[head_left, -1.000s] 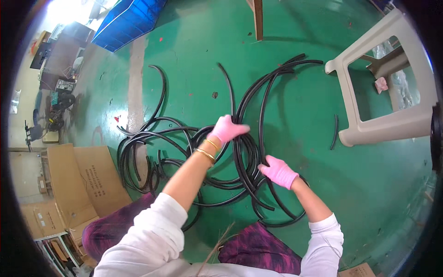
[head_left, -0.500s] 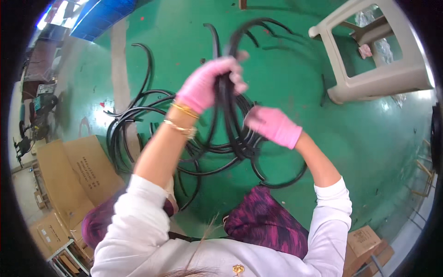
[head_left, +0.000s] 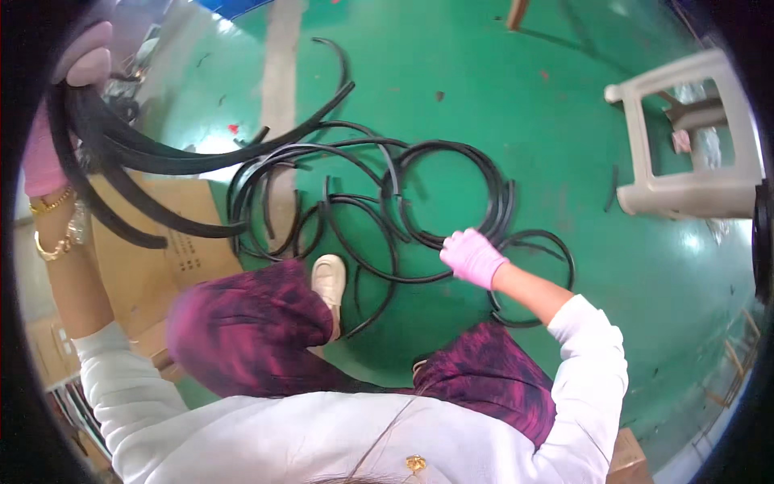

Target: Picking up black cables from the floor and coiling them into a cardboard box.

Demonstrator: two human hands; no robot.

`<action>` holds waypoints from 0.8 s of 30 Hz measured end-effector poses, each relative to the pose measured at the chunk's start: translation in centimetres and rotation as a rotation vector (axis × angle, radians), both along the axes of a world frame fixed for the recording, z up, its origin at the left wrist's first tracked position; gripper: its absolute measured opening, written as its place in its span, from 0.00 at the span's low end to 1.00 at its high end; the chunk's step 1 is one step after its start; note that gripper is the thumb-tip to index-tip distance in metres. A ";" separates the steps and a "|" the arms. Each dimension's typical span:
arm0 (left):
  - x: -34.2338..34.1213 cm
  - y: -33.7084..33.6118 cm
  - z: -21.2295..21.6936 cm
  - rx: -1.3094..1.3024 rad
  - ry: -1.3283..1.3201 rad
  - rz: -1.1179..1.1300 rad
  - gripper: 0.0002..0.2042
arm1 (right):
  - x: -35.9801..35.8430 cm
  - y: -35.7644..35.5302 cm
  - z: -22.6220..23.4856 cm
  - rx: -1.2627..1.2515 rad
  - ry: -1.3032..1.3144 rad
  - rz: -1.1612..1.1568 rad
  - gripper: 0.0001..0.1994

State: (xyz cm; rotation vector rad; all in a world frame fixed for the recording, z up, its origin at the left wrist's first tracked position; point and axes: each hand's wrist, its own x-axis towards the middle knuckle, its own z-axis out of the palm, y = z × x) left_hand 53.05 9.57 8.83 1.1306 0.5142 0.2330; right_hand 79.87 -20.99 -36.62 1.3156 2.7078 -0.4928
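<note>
At the far left, my left hand in a pink glove is closed around a bundle of curved black rubber tubes. Their free ends fan out to the right and downward over a cardboard box and the floor pile. My right hand, also gloved in pink, is at the middle with its fingers curled over the near edge of a round coil of black tubes. The fingertips are partly hidden. More loose black tubes lie on the green floor around the coil, some overlapping.
A flattened-looking cardboard box lies at the left beside my knee. A beige plastic stool is tipped over at the right. My shoe is close to the tubes. A brown wooden leg stands at the far edge.
My left hand has swung from the middle to the far left, carrying the tubes. My right hand has lowered slightly to the coil's near edge. The view has shifted left.
</note>
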 end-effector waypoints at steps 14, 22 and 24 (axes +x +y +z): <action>-12.4 -2.0 -13.7 0.041 -0.351 0.444 0.09 | 3.1 7.3 23.4 -0.471 1.245 -1.186 0.02; -7.1 -2.4 -16.7 -0.020 -0.323 0.591 0.27 | -15.9 23.1 26.6 -0.315 0.961 -0.448 0.13; -9.2 -1.4 -15.9 -0.031 -0.329 0.703 0.26 | -18.6 25.4 25.3 -0.396 1.063 -0.397 0.14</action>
